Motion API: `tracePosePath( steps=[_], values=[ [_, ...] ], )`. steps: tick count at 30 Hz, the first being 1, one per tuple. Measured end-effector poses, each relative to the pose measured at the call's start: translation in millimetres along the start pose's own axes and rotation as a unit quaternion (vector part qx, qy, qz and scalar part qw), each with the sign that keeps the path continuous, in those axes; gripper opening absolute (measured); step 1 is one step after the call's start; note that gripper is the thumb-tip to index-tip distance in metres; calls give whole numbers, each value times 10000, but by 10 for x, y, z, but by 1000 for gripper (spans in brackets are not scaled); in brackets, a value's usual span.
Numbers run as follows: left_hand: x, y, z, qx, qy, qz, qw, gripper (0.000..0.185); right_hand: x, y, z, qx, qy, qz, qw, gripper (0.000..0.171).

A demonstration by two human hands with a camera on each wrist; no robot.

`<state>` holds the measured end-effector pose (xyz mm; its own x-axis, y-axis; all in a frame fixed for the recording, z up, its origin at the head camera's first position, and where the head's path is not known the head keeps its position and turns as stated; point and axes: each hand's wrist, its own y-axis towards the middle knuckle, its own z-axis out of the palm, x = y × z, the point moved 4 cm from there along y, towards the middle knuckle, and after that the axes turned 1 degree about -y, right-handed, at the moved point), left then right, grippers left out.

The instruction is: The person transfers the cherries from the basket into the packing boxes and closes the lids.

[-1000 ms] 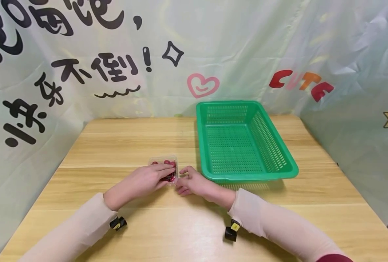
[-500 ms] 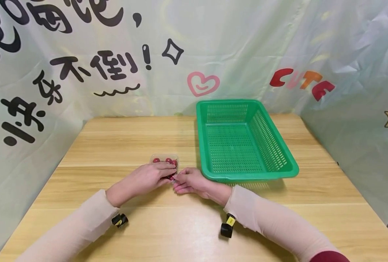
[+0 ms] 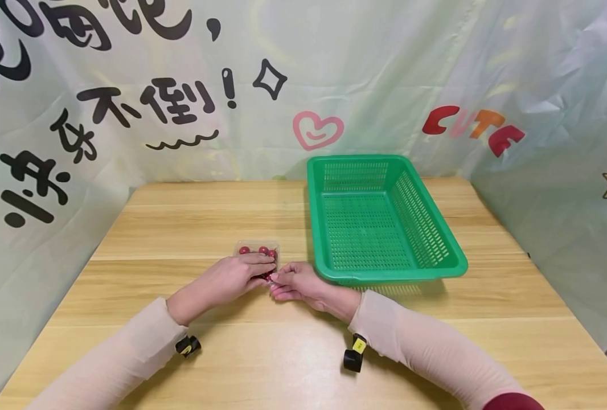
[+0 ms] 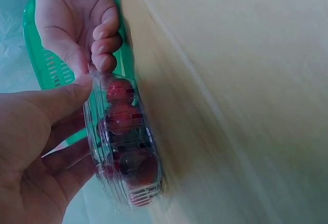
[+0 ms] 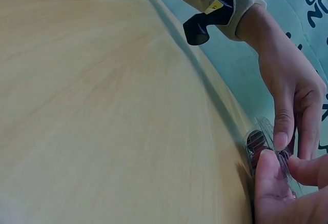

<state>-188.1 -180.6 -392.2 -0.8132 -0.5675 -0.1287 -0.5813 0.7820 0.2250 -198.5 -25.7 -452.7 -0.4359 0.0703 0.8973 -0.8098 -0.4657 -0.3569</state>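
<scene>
A small clear plastic fruit box lies on the table, with several round dark-red fruits inside that look like cherries. The left hand holds it from the left, fingers across the top and thumb at the near edge. At the box's near right corner, the right hand pinches the plastic edge between thumb and forefinger. In the left wrist view the right hand's other fingers curl loosely. Both hands hide part of the lid, and I cannot tell whether its edge is lifted.
A green perforated basket stands right of the box, just behind the right hand. The wooden table ends at a printed cloth backdrop behind and at the sides. A small black camera hangs from the right wrist.
The right hand has moved slightly left and closed its thumb and forefinger on the box's corner. The left hand stays over the box, and the basket has not moved.
</scene>
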Motion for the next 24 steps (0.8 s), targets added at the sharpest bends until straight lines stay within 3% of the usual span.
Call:
tracePosePath(
  steps=[9,24],
  values=[
    [3,-9,30,-116,83,-126,9998,38,-3,-20,1,46,-13,-182,9998,8],
    [35,16,42,-111,26,-200,9997,37,-21,-38,2,19,535,20,9986,15]
  ],
)
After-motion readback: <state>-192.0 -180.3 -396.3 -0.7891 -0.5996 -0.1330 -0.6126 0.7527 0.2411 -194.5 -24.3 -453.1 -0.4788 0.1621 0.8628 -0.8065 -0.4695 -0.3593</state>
